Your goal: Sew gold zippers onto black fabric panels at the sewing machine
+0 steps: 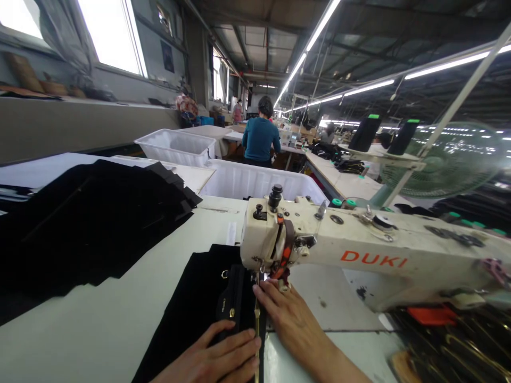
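Observation:
A piece of black fabric (191, 303) with a gold zipper (257, 319) lies under the needle of a cream sewing machine (359, 255) marked DUKI. My left hand (215, 356) lies flat on the fabric, fingers stretched toward the zipper. My right hand (289, 319) rests flat to the right of the zipper, its fingertips just below the presser foot (259, 277). Neither hand grips anything.
A large stack of black fabric pieces (88, 223) covers the left of the white table (99, 330). White plastic bins (255, 181) stand behind the machine. A person in a teal top (260, 138) works farther back. A green fan (447, 159) stands at the right.

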Motion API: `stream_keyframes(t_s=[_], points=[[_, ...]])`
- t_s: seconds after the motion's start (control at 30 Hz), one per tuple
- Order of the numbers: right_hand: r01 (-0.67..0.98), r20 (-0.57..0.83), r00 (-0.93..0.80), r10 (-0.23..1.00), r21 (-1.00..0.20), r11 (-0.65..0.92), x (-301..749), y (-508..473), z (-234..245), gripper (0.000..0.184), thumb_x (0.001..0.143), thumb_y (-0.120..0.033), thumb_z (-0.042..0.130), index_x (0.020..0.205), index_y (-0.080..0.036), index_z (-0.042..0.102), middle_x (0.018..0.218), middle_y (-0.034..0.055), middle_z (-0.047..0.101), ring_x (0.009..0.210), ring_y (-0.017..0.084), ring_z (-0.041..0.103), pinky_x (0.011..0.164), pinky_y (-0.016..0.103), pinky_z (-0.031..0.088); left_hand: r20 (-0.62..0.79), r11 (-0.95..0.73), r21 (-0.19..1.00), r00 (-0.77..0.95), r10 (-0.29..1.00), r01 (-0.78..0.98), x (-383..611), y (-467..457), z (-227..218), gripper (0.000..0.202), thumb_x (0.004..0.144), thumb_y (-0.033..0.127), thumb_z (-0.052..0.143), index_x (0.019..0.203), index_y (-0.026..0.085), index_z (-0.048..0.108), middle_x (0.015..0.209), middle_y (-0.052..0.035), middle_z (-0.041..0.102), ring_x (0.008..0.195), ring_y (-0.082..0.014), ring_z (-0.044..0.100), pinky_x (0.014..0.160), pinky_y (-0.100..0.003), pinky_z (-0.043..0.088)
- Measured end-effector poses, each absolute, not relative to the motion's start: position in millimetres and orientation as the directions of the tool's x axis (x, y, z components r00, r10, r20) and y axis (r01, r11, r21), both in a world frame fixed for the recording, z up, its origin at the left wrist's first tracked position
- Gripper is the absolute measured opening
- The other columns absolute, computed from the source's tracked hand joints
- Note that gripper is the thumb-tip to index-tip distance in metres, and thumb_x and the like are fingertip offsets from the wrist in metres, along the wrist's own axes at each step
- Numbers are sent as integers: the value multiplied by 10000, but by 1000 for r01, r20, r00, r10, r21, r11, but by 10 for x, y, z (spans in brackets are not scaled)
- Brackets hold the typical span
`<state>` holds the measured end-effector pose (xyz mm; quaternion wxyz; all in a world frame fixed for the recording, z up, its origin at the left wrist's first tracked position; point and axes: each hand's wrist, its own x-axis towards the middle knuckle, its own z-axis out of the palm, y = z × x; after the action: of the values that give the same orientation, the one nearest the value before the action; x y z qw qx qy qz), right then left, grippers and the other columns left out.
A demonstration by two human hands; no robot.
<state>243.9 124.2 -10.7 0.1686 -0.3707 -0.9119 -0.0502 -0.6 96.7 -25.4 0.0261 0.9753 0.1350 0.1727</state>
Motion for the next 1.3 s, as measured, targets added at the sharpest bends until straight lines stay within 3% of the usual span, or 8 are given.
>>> stream_keyframes(t_s=[0.3, 0.53, 0.67, 0.77, 0.87, 1.1, 1.2, 1.3], points=[[718, 301, -360, 883, -515, 468, 2451, 1101, 39, 512, 733, 41, 504, 1173, -214, 573, 1149, 80, 578, 1080, 266, 519, 963, 451, 456, 244, -947, 131, 916, 318, 294, -30, 1140, -190, 467, 1027, 222, 477, 1474, 181, 351, 1494, -83, 430, 1386, -225, 388, 1173, -379, 245], [752, 213, -326, 921, -532, 389, 2431, 1089, 95, 362, 743, -87, 634, 1089, -169, 570, 1166, 112, 525, 1113, 302, 438, 986, 480, 383, 276, -906, -93, 885, 374, 412, 163, 897, 314, 442, 983, 275, 493, 1353, 34, 520, 1332, -163, 602, 1227, -244, 573, 1063, -299, 426], [779, 188, -322, 928, -504, 372, 2395, 1102, 90, 319, 755, -73, 634, 1055, -150, 556, 1123, 103, 528, 1086, 278, 439, 967, 431, 366, 362, -896, -220, 885, 292, 385, 328, 863, 96, 302, 937, 64, 458, 1158, -9, 650, 1173, -220, 682, 1088, -312, 660, 937, -375, 540], [786, 178, -302, 937, -509, 350, 2363, 1102, 98, 284, 758, -79, 646, 1017, -158, 559, 1104, 92, 530, 1090, 273, 438, 953, 409, 359, 514, -934, 5, 800, 309, 357, 335, 966, -70, 299, 940, 47, 443, 1139, 22, 665, 1118, -205, 708, 1051, -306, 682, 857, -367, 581], [798, 163, -268, 949, -514, 314, 2324, 1130, 102, 234, 772, -154, 679, 976, -157, 567, 1083, 92, 533, 1064, 276, 451, 926, 406, 366, 561, -880, 281, 678, 475, 384, 256, 1053, -11, 263, 993, 188, 462, 1087, 124, 699, 1014, -104, 750, 911, -209, 730, 815, -270, 582], [819, 135, -215, 967, -514, 254, 2197, 1278, 64, 119, 780, -181, 653, 890, -182, 608, 1015, 63, 542, 994, 256, 480, 848, 354, 391, 485, -644, 490, 431, 761, 587, 132, 1117, 234, 492, 1004, 313, 473, 579, 145, 655, 452, 35, 581, 380, -98, 562, 371, -144, 414], [845, 176, -158, 972, -485, 225, 2110, 1284, 56, 87, 820, -218, 626, 892, -175, 604, 1038, 84, 543, 1020, 278, 464, 861, 383, 385, 464, -641, 512, 444, 766, 572, 140, 1125, 234, 460, 992, 338, 494, 615, 149, 679, 498, 31, 622, 437, -113, 606, 417, -149, 459], [868, 210, -152, 966, -439, 232, 2078, 1266, 58, 48, 845, -153, 582, 880, -177, 606, 1028, 85, 567, 1024, 272, 474, 860, 385, 389, 480, -700, 502, 510, 714, 508, 128, 1126, 228, 296, 971, 312, 548, 799, 161, 735, 732, -4, 738, 658, -161, 717, 634, -199, 572]])
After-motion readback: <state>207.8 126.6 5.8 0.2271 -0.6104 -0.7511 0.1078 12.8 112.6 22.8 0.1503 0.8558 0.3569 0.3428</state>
